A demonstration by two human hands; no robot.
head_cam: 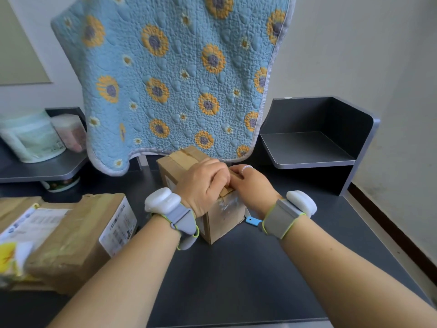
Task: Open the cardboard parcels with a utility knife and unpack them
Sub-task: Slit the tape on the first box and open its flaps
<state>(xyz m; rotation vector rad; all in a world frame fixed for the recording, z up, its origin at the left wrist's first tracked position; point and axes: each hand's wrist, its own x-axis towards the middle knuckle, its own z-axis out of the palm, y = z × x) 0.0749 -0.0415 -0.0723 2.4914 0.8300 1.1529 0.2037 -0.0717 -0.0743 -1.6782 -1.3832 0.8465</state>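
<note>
Here, hands: the left hand [204, 183] and right hand [250, 185] meet on top of the small parcel [220, 214], fingers curled over its top flap edge and gripping it.
Small parcel: directly under both hands, standing on the bench [248, 268], brown tape across its top.
Blue tool: a small blue-handled thing [253, 220], perhaps the knife, lies on the bench just beside the parcel, under the right wrist; too hidden to be sure.
Second parcel: a larger labelled box [78, 233] lies left of the left forearm, well apart from the hands.
Count: two parcels, two hands, each wrist with one grey-and-white band.
Beyond the hands: a blue sunflower quilt [170, 74] hangs behind the small parcel.
Sides: grey shelf [314, 147] to the right, paper rolls [33, 138] on a shelf to the left.
Room: pale walls.
</note>
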